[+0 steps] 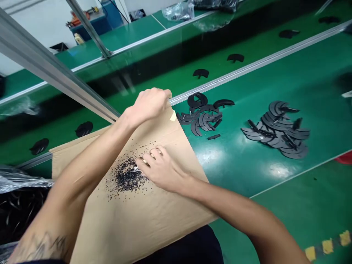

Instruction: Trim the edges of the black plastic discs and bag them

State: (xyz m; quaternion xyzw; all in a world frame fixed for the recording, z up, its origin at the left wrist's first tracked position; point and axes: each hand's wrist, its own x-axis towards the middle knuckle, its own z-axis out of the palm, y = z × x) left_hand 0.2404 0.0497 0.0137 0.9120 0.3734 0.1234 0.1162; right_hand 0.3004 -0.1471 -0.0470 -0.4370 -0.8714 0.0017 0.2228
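My left hand [152,104] is closed at the far corner of a brown cardboard sheet [132,223], its fingertips mostly hidden. A loose heap of tiny black scraps [128,176] is scattered over the middle of the sheet. Low over the heap's right side is my right hand [162,168], its fingers curled. From under those fingers pokes a small silver metal tool [135,169]; most of it is covered, so its kind does not show. Right of the cardboard, curved black plastic parts [205,119] lie in a pile with short black bars.
A second pile of curved black parts [280,128] lies farther right on the green table [233,165]. Behind a metal rail, single black parts [201,73] rest on a green strip. An aluminium post [55,62] rises at left, above a plastic-lined container [22,209].
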